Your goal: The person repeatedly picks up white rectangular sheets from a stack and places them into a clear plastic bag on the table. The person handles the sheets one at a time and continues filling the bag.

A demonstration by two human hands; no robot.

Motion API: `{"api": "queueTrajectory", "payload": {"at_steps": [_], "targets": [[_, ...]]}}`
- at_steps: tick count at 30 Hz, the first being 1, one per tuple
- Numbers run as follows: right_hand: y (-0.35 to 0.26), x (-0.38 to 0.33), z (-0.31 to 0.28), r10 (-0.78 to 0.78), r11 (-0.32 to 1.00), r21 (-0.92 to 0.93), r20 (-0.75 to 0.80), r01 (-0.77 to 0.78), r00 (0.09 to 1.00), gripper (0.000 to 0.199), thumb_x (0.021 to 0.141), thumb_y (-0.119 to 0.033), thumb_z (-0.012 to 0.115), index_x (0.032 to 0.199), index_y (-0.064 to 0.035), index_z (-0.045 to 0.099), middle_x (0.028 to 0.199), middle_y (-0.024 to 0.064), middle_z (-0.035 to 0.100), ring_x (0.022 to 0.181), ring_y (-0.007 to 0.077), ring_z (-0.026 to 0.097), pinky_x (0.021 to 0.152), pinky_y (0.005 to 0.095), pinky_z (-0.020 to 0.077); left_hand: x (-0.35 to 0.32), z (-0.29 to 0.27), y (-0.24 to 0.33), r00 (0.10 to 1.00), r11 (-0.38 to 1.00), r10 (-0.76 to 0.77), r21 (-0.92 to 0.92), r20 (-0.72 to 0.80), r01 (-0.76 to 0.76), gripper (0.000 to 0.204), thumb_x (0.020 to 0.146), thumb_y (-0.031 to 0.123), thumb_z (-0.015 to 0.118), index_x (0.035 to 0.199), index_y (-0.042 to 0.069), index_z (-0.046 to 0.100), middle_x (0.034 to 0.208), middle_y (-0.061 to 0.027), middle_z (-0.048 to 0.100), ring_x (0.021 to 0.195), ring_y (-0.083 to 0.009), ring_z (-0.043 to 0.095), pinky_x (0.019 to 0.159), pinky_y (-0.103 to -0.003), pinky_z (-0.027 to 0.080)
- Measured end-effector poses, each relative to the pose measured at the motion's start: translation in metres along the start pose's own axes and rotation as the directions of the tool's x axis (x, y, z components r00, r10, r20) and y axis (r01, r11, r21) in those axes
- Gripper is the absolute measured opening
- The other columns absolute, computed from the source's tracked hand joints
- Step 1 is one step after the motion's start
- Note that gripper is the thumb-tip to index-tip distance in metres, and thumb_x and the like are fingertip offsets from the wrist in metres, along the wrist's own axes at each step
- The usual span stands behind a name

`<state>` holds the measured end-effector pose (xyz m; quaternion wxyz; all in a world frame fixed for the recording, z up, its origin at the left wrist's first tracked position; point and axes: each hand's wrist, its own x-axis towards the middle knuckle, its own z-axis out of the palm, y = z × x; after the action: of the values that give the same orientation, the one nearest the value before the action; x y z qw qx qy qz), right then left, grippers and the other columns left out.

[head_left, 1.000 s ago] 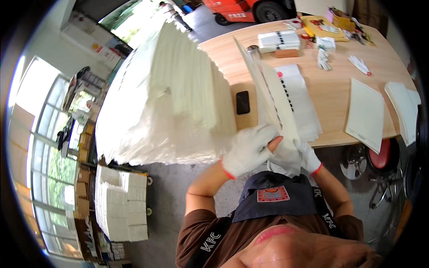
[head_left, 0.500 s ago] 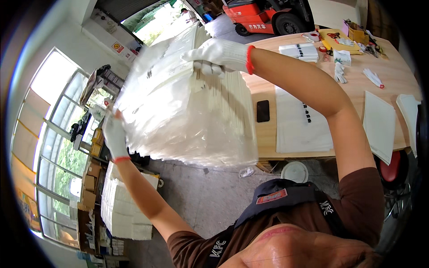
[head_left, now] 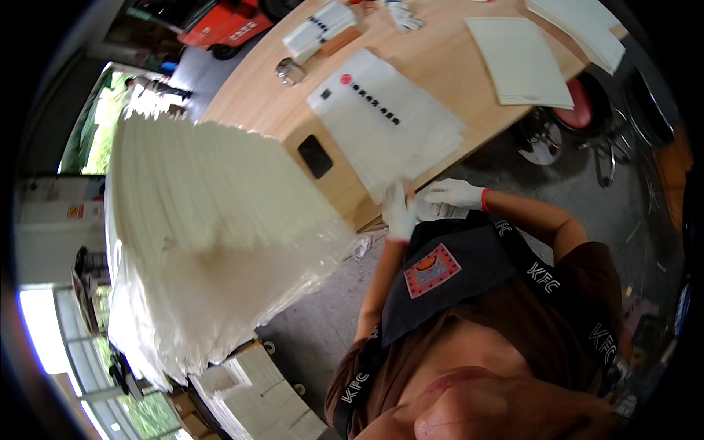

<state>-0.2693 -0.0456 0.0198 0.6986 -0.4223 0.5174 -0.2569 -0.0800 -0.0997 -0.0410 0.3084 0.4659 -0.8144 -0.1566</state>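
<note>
My left hand (head_left: 398, 211), in a white knitted glove, is at the table's near edge beside the lower corner of a flat white printed stack of bags or sheets (head_left: 381, 121). Its fingers are blurred, so their grip is unclear. Just right of it, in front of the apron, my right hand (head_left: 456, 194) wears a matching glove with a red cuff. The right fingers are curled in; whatever they may hold is hidden. To the left rises a tall pile of thin white sheets (head_left: 213, 176), with clear plastic film (head_left: 220, 308) over its near side.
A black phone (head_left: 315, 156) lies on the wooden table (head_left: 249, 103) between pile and printed stack. Further back are a small jar (head_left: 290, 71), a white bundle (head_left: 320, 29) and a spare glove (head_left: 402, 16). Right are white boards (head_left: 517, 62) and a red stool (head_left: 576, 103).
Both hands have left the tall pile and come together at the table edge near my body. The view has turned, so the pile now sits further left.
</note>
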Motion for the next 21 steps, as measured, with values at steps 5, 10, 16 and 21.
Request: {"api": "queueTrajectory", "payload": {"at_steps": [5,10,16,21], "targets": [[0.025,-0.022,-0.011,0.084,0.994,0.075,-0.111,-0.076,0.990,0.032,0.089,-0.031,0.052,0.096,-0.0009,0.060,0.079,0.0090,0.064,0.065,0.0182,0.063,0.057,0.0294,0.0527,0.104,0.039,0.002,0.943,0.980,-0.082,0.200,0.324,0.016,0.020,0.076,0.026,0.064,0.092,0.016,0.062,0.095,-0.0118,0.060,0.090,-0.0324,0.055,0.077,-0.042,0.044],[0.036,-0.012,-0.022,-0.028,0.987,0.148,-0.217,0.062,0.976,0.032,0.089,-0.030,0.051,0.093,0.0008,0.059,0.077,0.0106,0.064,0.063,0.0186,0.063,0.057,0.0293,0.0527,0.134,0.051,-0.003,0.845,0.986,-0.132,0.157,0.518,0.057,0.015,0.073,0.032,0.066,0.081,0.019,0.065,0.090,-0.0074,0.062,0.089,-0.0297,0.057,0.076,-0.041,0.045],[0.038,0.025,-0.036,-0.122,0.946,0.262,-0.261,0.192,0.958,0.036,0.088,-0.038,0.054,0.089,-0.0025,0.059,0.077,0.0117,0.064,0.060,0.0167,0.061,0.054,0.0260,0.0503,0.138,0.055,0.000,0.887,0.990,-0.098,0.137,0.452,0.040,0.019,0.079,0.033,0.061,0.088,0.017,0.066,0.090,-0.0104,0.064,0.085,-0.0281,0.060,0.072,-0.038,0.047],[0.000,0.064,-0.055,-0.076,0.937,0.295,-0.358,0.190,0.931,0.032,0.088,-0.039,0.054,0.088,-0.0075,0.060,0.070,0.0031,0.059,0.059,0.0112,0.056,0.049,0.0247,0.0436,0.150,0.044,-0.015,0.845,0.968,-0.114,-0.134,0.522,0.213,0.023,0.083,0.029,0.057,0.096,0.011,0.063,0.093,-0.0128,0.064,0.085,-0.0256,0.061,0.075,-0.034,0.046]]}}
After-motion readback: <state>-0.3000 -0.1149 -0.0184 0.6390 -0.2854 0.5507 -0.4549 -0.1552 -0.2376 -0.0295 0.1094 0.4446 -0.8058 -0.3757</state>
